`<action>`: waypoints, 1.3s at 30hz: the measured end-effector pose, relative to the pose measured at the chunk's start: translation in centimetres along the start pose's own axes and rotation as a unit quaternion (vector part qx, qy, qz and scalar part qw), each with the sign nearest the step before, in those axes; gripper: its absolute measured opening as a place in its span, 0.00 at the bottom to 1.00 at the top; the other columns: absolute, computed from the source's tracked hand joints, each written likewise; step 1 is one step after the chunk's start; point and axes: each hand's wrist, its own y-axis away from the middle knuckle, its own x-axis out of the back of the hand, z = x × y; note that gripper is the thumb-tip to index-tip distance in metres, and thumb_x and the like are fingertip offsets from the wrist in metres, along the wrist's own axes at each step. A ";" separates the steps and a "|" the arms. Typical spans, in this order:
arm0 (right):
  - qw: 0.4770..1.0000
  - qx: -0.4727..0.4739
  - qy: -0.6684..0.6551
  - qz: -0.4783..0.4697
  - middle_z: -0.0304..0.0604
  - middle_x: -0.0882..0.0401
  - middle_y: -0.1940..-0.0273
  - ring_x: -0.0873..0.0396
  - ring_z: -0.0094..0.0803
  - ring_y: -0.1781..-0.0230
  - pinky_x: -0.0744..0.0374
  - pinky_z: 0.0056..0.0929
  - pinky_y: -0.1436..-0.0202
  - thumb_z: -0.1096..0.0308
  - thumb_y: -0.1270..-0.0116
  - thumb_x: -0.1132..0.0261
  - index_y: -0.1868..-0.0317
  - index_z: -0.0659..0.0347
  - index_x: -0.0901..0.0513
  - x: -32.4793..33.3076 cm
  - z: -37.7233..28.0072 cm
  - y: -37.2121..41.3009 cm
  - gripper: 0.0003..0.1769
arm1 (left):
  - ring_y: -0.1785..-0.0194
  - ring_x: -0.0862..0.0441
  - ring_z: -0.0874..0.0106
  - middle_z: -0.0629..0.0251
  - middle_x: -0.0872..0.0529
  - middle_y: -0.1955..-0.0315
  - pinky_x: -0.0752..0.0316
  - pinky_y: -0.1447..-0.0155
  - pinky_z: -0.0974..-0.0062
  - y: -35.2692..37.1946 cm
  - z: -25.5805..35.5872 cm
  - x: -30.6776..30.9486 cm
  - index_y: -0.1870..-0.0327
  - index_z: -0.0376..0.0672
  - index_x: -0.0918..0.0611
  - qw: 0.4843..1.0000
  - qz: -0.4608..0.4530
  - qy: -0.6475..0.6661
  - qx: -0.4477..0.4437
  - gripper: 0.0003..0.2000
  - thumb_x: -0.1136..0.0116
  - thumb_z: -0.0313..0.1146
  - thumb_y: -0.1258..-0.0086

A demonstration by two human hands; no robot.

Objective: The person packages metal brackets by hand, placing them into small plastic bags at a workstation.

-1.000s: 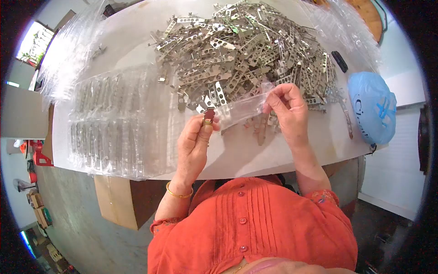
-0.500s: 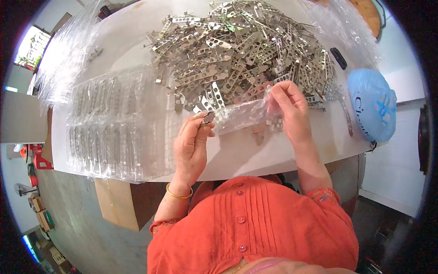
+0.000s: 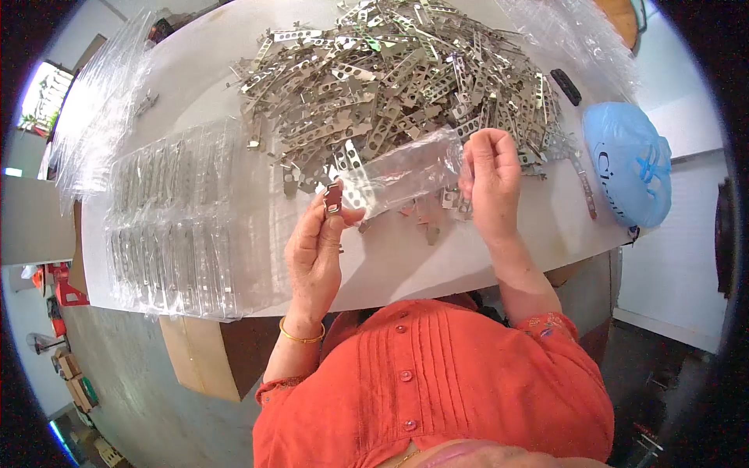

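Between the thumb and fingers of my left hand (image 3: 314,249) is a small flat metal part (image 3: 334,200), tilted up toward me. My right hand (image 3: 493,175) pinches one end of a clear plastic bag (image 3: 413,170). The bag stretches across to my left fingertips, and its left end lies right by the metal part. Just beyond both hands rises a large heap of punched metal strips (image 3: 398,86). A few loose metal pieces (image 3: 427,222) lie on the white table (image 3: 390,269) below the bag.
To the left, filled clear bags (image 3: 172,242) lie in two rows. Stacks of clear plastic (image 3: 105,109) sit at the far left and far right. A blue tied bag (image 3: 628,168) and a black object (image 3: 566,87) are at the right. Under the table's edge stands a cardboard box (image 3: 195,355).
My left hand has turned the metal part more upright and sits slightly lower. The bag is lifted a little at its right end, where my right fingers have curled in more.
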 end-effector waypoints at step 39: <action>0.985 -0.091 -0.134 -0.066 0.35 0.21 0.67 0.27 0.22 0.73 0.27 0.23 0.67 0.66 0.23 0.38 0.58 0.59 0.19 0.4 -0.4 0.4 0.07 | 0.41 0.17 0.65 0.50 0.22 0.37 0.22 0.41 0.71 0.9 1.0 -0.3 0.51 0.34 0.19 0.982 -0.066 0.166 0.057 0.10 0.51 0.30 0.18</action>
